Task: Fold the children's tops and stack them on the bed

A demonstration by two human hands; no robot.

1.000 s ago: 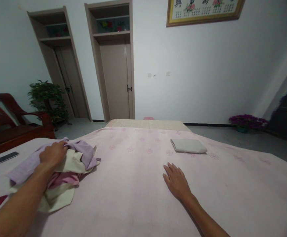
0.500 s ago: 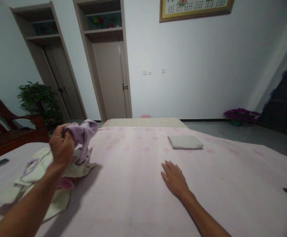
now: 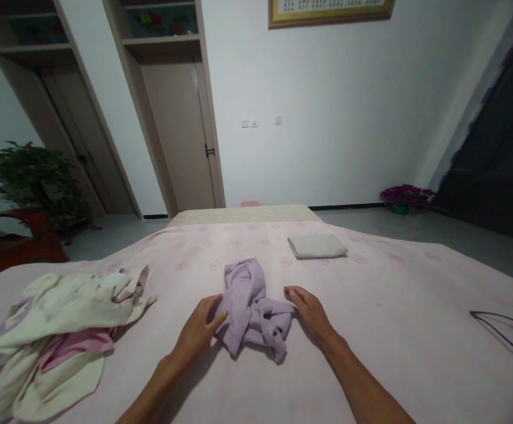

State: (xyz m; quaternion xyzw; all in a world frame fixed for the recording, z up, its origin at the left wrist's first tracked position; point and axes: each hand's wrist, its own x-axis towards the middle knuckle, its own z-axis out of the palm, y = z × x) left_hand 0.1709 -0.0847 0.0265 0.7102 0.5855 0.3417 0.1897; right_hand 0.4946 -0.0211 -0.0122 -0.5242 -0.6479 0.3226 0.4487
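Note:
A crumpled lilac cloth [image 3: 251,306] lies on the pink flowered bedspread [image 3: 371,306] between my hands. My left hand [image 3: 198,333] rests against the cloth's left edge, thumb on the fabric and fingers loosely apart. My right hand [image 3: 309,309] lies flat with fingers stretched out, touching the cloth's right side. To the left sits a pile of cream and pink cloths [image 3: 57,330]. A folded pale towel [image 3: 317,246] lies farther back on the bed.
A thin dark wire hanger [image 3: 503,335] lies at the bed's right edge. Past the bed are grey floor, two doors [image 3: 181,129], a potted green plant [image 3: 30,182], a red wooden chair [image 3: 13,244] and purple flowers [image 3: 404,197] by the wall.
My left hand lifted the lilac cloth out of the pile and carried it right, laying it down in front of me. My right hand stayed flat; the cloth now touches it.

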